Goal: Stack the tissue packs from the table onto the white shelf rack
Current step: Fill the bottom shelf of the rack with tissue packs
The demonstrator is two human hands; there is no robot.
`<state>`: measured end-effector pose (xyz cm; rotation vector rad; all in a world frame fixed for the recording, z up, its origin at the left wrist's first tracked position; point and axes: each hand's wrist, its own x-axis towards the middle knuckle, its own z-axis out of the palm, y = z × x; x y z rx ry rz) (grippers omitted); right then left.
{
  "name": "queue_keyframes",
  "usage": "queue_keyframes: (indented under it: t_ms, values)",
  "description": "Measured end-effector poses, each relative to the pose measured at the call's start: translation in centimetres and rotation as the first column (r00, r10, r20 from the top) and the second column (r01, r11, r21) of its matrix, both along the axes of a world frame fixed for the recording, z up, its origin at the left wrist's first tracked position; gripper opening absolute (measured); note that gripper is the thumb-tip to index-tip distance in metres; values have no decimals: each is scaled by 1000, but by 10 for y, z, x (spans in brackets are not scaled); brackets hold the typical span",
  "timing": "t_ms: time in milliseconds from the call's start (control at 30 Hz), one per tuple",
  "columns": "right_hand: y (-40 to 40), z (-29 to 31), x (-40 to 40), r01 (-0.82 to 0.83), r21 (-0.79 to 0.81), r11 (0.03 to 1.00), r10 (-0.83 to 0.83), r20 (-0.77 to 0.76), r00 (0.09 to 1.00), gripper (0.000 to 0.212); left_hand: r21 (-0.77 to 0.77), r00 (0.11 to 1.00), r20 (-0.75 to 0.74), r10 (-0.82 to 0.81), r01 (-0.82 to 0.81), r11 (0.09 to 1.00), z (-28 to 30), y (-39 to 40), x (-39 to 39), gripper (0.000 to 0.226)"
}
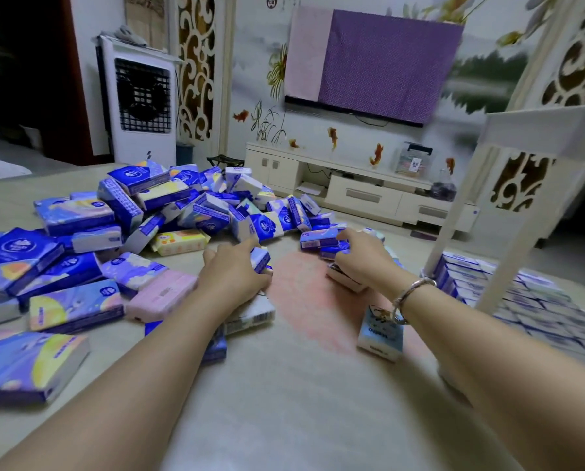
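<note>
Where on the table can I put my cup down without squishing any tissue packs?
The bare table near the person, between the two forearms, is free. A smaller free patch lies between the left hand and the right hand. The left side is crowded with the tissue pack pile; the white shelf rack fills the right.
</note>
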<state>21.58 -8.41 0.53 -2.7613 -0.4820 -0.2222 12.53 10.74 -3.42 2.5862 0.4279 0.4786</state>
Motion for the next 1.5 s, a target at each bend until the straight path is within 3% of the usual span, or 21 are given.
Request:
queue_keyframes:
  t_ms: [200, 333, 500, 567, 667, 767, 833, 1033, 1133, 1233, 1333, 1500]
  values:
    - [16, -9, 20, -107, -223, 969, 131, 93, 987, 56, 44, 999, -17, 35, -34, 998, 1, -4, -4, 53]
    - [34, -12, 26, -134, -229, 964, 159, 90, 983, 59, 129, 996, 8, 91, -91, 987, 8, -10, -9, 48]
    - [40, -17, 17, -158, -262, 952, 234, 291, 928, 49, -62, 995, 68, 75, -71, 996, 10, -6, -11, 55]
    - [38, -14, 8, -172, -147, 974, 212, 324, 922, 34, -251, 983, 179, 49, -3, 968, 14, -6, -11, 54]
    - [37, -5, -12, -206, 226, 952, 139, 281, 950, 18, -401, 933, 358, 20, 135, 906, 27, -13, -15, 63]
    - [34, 15, -43, -225, 584, 780, 163, 157, 974, 16, -452, 894, 448, 20, 207, 868, 46, -27, -29, 51]
    - [23, 31, -69, -230, 682, 695, 208, 116, 971, 13, -522, 888, 460, 22, 250, 816, 57, -39, -43, 34]
    - [-25, 55, -136, -267, 730, 629, 363, 28, 931, 23, -658, 857, 514, -15, 406, 634, 87, -98, -95, 7]
    - [-53, 73, -161, -228, 776, 587, 440, -70, 895, 23, -604, 816, 574, -60, 473, 641, 106, -125, -112, 6]
    - [-87, 89, -184, -257, 764, 593, 480, -79, 874, 40, -584, 810, 563, -164, 531, 615, 123, -150, -128, 9]
    - [-123, 95, -207, -266, 713, 649, 441, -67, 895, 51, -590, 821, 504, -268, 554, 588, 134, -183, -146, 8]
    - [-182, 91, -229, -214, 712, 669, 358, -56, 932, 49, -562, 813, 433, -389, 581, 589, 139, -239, -159, 20]
